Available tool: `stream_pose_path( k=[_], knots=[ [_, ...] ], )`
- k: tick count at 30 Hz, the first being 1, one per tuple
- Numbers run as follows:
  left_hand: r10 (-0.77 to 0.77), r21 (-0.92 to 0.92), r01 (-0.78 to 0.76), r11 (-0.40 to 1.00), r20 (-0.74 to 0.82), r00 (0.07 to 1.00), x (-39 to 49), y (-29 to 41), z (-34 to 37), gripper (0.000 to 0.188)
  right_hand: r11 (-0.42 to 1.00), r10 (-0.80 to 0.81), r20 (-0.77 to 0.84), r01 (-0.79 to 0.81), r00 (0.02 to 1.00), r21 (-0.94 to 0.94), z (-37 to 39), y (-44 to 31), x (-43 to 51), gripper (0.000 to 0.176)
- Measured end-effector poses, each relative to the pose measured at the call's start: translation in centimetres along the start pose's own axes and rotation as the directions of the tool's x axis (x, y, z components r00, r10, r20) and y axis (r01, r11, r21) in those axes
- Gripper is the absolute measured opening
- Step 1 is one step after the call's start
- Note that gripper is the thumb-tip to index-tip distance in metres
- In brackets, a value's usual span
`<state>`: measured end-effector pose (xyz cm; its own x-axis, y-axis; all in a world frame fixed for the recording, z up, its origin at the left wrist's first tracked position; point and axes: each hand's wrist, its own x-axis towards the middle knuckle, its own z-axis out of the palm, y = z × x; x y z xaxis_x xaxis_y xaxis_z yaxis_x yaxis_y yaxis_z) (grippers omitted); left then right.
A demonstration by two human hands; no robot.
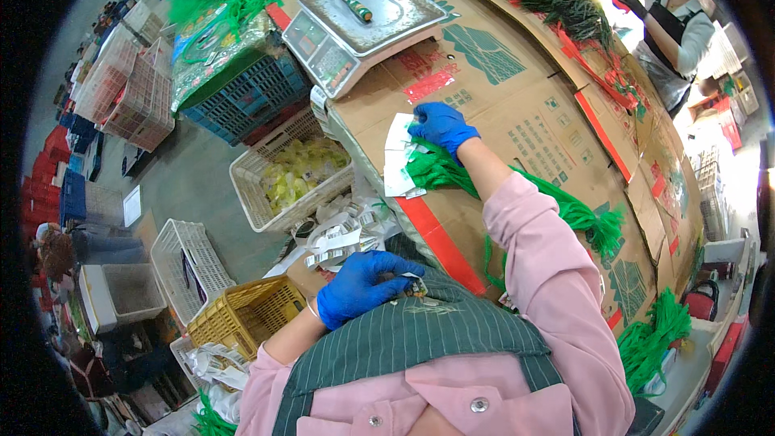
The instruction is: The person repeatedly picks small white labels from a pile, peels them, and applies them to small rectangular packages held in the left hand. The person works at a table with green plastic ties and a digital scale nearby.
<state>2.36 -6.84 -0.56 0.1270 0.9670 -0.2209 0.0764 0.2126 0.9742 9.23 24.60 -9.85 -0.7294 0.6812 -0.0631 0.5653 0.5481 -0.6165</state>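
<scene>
My left hand, in a blue glove, is close to my striped apron. Thumb and forefinger pinch a small printed label. Out over the cardboard-covered table, my gloved right hand rests with curled fingers at the upper end of a fanned row of white labels. Its fingertips are partly hidden, so whether they grip a label is unclear. From the labels a bundle of green mesh net bags runs to the right under my right forearm, ending in a gathered tuft.
A weighing scale carries a knife with a patterned handle. Below the table's left edge are a white crate of yellow-green packs, discarded label strips and a yellow crate. Across the table, a person handles long green vegetables.
</scene>
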Motion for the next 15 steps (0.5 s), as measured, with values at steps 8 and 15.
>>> stream_pose_path(
  k=[8, 15],
  knots=[
    [-0.029, 0.291, 0.028, 0.956, -0.003, 1.0, -1.1, -0.7, -0.8, 0.02, 0.877, 0.083, -0.248, 0.048, 0.965, 0.478, -1.6, 1.4, 0.1, 0.017],
    [0.218, 0.28, -0.192, 0.941, -0.062, 0.974, 0.5, 0.1, -3.0, 0.025, 0.686, -0.019, -0.096, 0.083, 0.995, 0.723, -7.2, -3.4, -7.4, 0.023]
  ],
)
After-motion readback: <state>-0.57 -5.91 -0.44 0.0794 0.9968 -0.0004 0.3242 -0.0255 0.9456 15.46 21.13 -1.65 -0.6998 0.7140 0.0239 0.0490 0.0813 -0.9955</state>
